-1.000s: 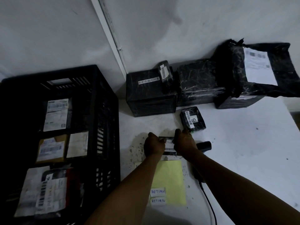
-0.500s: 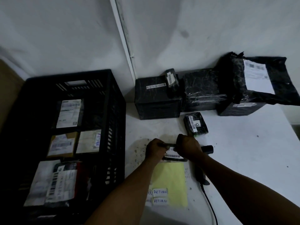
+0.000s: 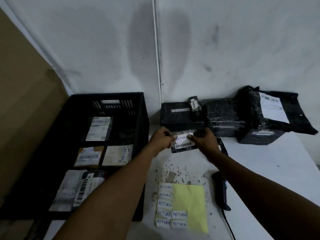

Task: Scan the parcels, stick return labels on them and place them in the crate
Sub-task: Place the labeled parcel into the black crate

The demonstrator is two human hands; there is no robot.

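Note:
I hold a small black parcel (image 3: 183, 146) up above the white table (image 3: 270, 163); it carries a white RETURN label (image 3: 182, 138) and a barcode strip. My left hand (image 3: 161, 138) pinches its left edge, and my right hand (image 3: 201, 140) grips its right side with the thumb on the label. The black crate (image 3: 136, 108) stands to the left with several labelled parcels inside. A yellow sheet (image 3: 190, 203) with several RETURN stickers lies on the table below my hands. The black barcode scanner (image 3: 220, 187) lies to the right of the sheet.
Against the wall behind my hands stand black wrapped parcels: a box with a barcode strip (image 3: 174, 116), a small packet on it (image 3: 194, 105), a film-wrapped box (image 3: 223, 116) and a large bag with a white label (image 3: 277, 113). The scanner cable (image 3: 228, 226) trails toward me.
Both hands have lifted the small parcel off the table and turned its labelled face toward me. My view has tilted up, so the crate and parcels sit lower in the picture.

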